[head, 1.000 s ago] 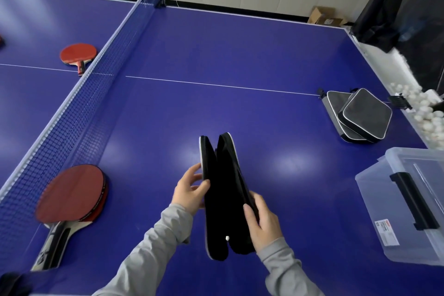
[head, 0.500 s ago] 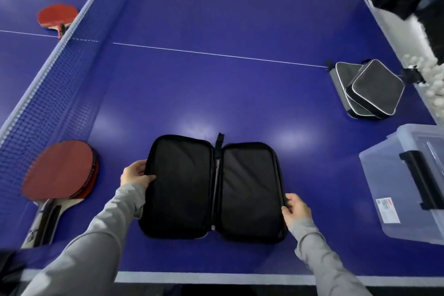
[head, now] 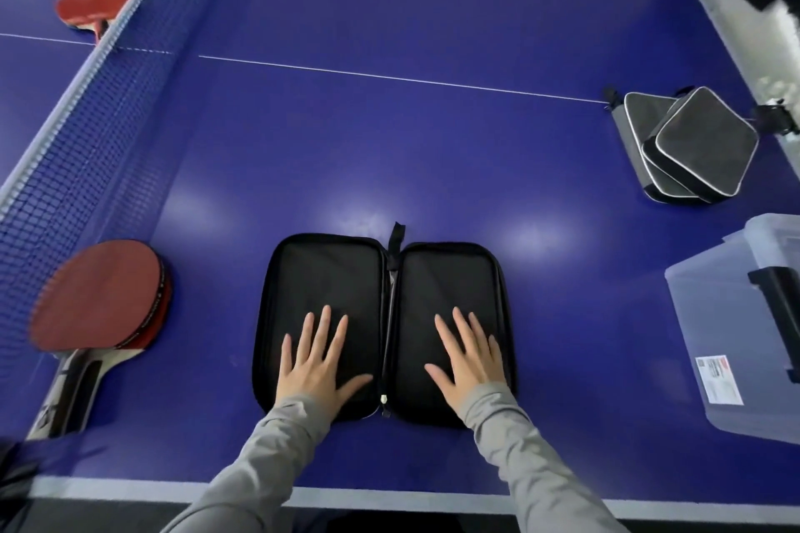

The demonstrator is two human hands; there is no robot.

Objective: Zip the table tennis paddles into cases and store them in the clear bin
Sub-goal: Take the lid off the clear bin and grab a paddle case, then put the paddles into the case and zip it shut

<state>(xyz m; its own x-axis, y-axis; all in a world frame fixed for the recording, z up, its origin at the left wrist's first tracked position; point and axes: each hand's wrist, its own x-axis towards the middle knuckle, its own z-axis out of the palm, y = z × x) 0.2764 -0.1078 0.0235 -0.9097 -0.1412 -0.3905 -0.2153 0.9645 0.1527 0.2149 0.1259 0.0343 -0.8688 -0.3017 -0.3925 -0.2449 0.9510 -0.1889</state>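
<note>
blue table tennis table (head: 433, 134), white centre line across it, the net (head: 65, 134) running up along the left. both hands lie flat with fingers spread, gripping nothing: the left hand (head: 318, 364) on the left half of the open black paddle case (head: 385, 329), the right hand (head: 469, 359) on the right half. left of the left hand, by the net, lie stacked red paddles (head: 95, 299). another red paddle (head: 93, 4) sits beyond the net. far ahead and right of the right hand, two closed cases (head: 688, 147) overlap. the clear bin (head: 736, 325) stands to its right at the table edge.
</note>
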